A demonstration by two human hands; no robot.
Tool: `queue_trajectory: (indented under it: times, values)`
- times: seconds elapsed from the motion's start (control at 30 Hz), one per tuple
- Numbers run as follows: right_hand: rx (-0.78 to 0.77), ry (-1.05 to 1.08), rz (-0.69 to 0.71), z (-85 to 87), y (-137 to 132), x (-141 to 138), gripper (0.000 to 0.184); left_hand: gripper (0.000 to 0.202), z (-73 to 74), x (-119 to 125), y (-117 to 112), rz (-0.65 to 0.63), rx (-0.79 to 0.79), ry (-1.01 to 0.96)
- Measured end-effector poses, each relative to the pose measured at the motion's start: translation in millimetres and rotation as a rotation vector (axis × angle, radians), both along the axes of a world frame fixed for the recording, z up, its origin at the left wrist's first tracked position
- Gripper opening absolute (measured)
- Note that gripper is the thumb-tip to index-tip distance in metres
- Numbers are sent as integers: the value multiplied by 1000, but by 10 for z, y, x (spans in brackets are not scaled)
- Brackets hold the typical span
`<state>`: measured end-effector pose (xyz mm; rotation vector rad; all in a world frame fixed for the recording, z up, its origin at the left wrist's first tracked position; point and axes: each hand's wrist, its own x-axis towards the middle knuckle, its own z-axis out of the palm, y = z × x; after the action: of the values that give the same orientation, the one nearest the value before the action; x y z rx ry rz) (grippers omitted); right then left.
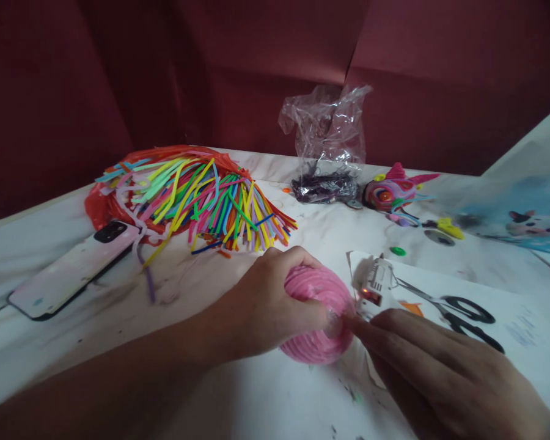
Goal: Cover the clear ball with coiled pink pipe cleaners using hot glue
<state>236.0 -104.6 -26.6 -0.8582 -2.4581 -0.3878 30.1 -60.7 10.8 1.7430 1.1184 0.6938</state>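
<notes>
My left hand [279, 305] is wrapped round a pink ball [321, 287] that looks coiled from fuzzy pipe cleaner. Its thumb lies across the near face, beside a small shiny greyish patch [333, 322] not covered in pink. From the right, my right hand [435, 373] reaches in with fingers drawn together. Its fingertips press at the ball's right edge, next to that patch; whatever they may pinch is hidden. Just behind the ball, a white glue gun [376, 280] with a lit orange light lies on white paper [522, 305]. Black-handled scissors [458, 311] lie to its right.
A red bag [96, 205] spills many coloured pipe cleaners [220, 195] at the back left, beside a phone [73, 269]. Behind stand a clear plastic bag [330, 134] with dark contents and a colourful pipe-cleaner figure [392, 192]. A blue printed sheet [527, 189] is at right.
</notes>
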Motion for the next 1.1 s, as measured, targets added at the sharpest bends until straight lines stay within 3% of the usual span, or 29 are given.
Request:
queue_trajectory:
  times: [0.17,0.4,0.7,0.93,1.1]
  values:
    - [-16,-1,-20,-10,-1,-15,22,26,15,11,15,1,28,26]
    - [-136,172,-76,49,4,-138,13,18,-10,31,-11,14,88,60]
    - [-660,476,-201,49,94,-230,27,25,-73,69,-25,48,134,82]
    - [-826,518,-240,165,136,-243,29,19,-121,83,-20,17,182,30]
    - [-1021,605,-229,167,178,-211,26,27,-160,80,-8,9,171,20]
